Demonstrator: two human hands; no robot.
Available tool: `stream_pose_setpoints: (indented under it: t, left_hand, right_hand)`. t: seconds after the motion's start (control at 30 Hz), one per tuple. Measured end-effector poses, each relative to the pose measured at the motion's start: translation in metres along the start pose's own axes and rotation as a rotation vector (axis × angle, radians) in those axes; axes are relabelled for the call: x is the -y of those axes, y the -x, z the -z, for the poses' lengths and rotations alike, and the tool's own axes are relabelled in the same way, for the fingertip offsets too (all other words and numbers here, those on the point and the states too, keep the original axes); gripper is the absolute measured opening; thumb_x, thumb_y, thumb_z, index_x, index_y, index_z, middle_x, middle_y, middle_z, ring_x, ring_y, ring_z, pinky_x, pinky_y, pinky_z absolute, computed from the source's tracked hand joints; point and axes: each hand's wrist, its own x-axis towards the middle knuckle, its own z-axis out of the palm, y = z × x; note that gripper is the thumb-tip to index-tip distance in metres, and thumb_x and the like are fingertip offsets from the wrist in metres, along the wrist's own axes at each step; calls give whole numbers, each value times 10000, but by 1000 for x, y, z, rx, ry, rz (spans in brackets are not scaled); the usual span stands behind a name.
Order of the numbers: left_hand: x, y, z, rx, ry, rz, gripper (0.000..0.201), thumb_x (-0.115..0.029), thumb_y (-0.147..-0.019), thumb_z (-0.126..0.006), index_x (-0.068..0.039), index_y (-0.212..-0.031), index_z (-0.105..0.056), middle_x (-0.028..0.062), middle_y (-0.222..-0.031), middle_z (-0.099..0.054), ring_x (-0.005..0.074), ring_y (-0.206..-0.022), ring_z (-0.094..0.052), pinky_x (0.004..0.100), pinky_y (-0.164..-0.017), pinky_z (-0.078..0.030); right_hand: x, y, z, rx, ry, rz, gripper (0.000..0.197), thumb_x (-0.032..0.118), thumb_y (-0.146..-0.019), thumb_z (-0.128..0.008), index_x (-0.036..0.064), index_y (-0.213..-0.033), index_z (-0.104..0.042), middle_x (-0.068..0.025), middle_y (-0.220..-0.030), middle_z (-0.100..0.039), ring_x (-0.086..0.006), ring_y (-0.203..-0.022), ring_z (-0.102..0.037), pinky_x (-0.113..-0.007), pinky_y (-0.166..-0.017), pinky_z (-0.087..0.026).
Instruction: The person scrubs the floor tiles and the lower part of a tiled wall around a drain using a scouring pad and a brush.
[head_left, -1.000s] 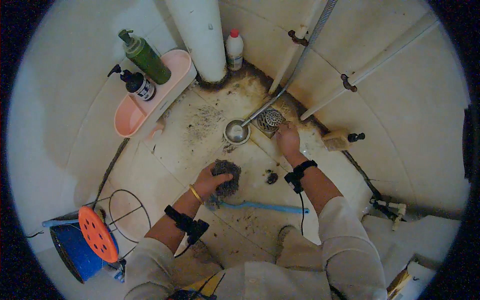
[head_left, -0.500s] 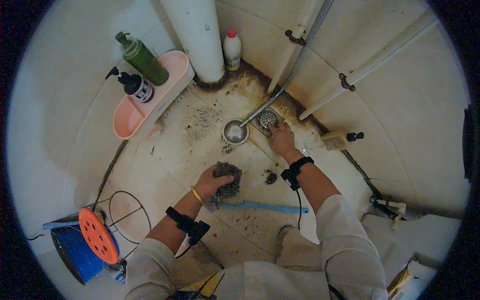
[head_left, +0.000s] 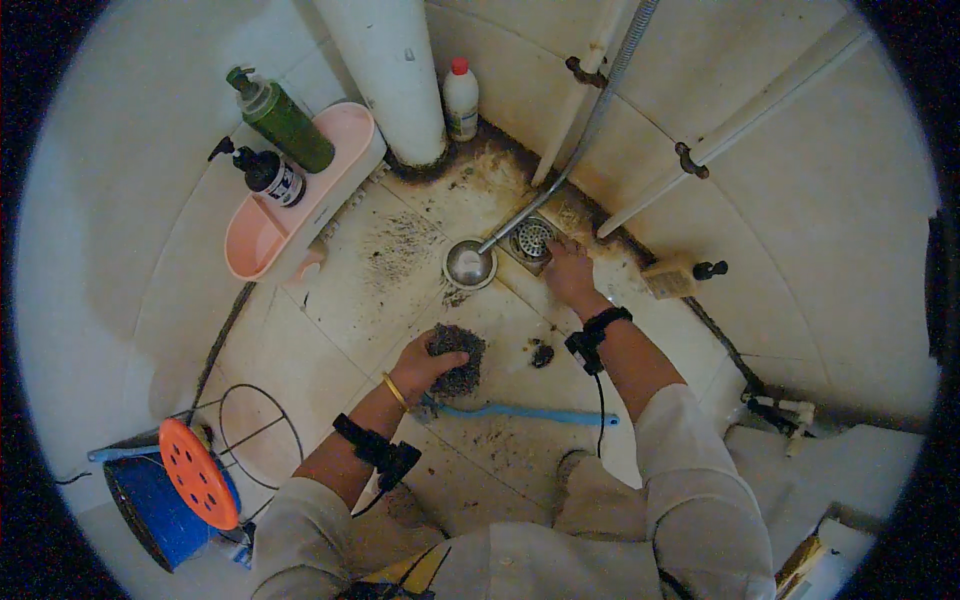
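My left hand (head_left: 424, 366) is closed around a dark grey wire scourer (head_left: 457, 362), thumb on top. My right hand (head_left: 570, 272) is at the right edge of a round metal drain grate (head_left: 533, 238) set in the floor. Its fingers are bent together, and whatever they may pinch is hidden. Left of the grate, a shiny domed metal fitting (head_left: 470, 263) sits on the floor with a grey flexible hose (head_left: 585, 160) running into it. A small dark clump of dirt (head_left: 541, 355) lies between my hands. Nearer to me rests a blue long-handled brush or stick (head_left: 520, 411).
At the left wall a pink shelf (head_left: 255, 245) holds a green pump bottle (head_left: 290, 125) and a dark pump bottle (head_left: 270, 178). A white bottle (head_left: 461, 100) stands by the thick pipe (head_left: 395, 80). An orange perforated disc (head_left: 198, 473) and blue bucket (head_left: 165, 510) are lower left.
My right hand has shifted slightly right, off the grate's face to its edge, and its fingers have drawn in. My left hand keeps the scourer in nearly the same place.
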Motion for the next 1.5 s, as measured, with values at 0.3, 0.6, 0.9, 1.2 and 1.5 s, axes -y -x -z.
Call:
stream_pose_setpoints:
  t: [0.3, 0.6, 0.9, 1.2, 1.5]
  left_hand:
    - [3, 0, -3, -14, -134, -55, 341, -132, -787, -669, -33, -1104, -593, 82, -968, -656, 204, -830, -634, 344, -770, -530]
    - [3, 2, 6, -16, -117, -53, 318, -129, -789, -665, -28, -1084, -602, 79, -966, -659, 197, -847, -630, 344, -785, -524]
    - [34, -24, 10, 42, -76, -4, 303, -133, -808, -647, -22, -1085, -597, 74, -975, -651, 194, -836, -622, 337, -754, -528]
    - [1, 1, -3, -28, 8, 20, 446, -93, -756, -706, 14, -1151, -529, 104, -1022, -639, 204, -888, -626, 345, -807, -521]
    - [9, -8, -4, -21, 21, 41, 454, -85, -760, -702, 18, -1161, -515, 109, -1048, -633, 215, -918, -627, 351, -828, -517]
  right_hand:
    - [12, -35, 9, -80, 151, 236, 547, 141, -701, -661, 64, -1215, -492, -158, -1264, -487, -312, -1191, -445, -439, -946, -418]
    - [-22, -54, 0, -97, 91, 17, 429, 229, -758, -614, 74, -1150, -530, -212, -962, -624, -366, -831, -626, -443, -746, -515]
    - [-71, -76, -83, -174, -90, 449, 212, 197, -759, -557, 30, -864, -633, -211, -984, -621, -402, -902, -585, -439, -813, -482]
    - [17, -37, -1, -43, -208, 150, 217, 151, -741, -539, 15, -897, -607, -190, -1156, -562, -376, -964, -573, -443, -849, -469]
    - [-11, -91, -60, -31, -474, 14, 212, 145, -733, -566, 28, -905, -606, -174, -993, -589, -337, -875, -591, -397, -780, -493]
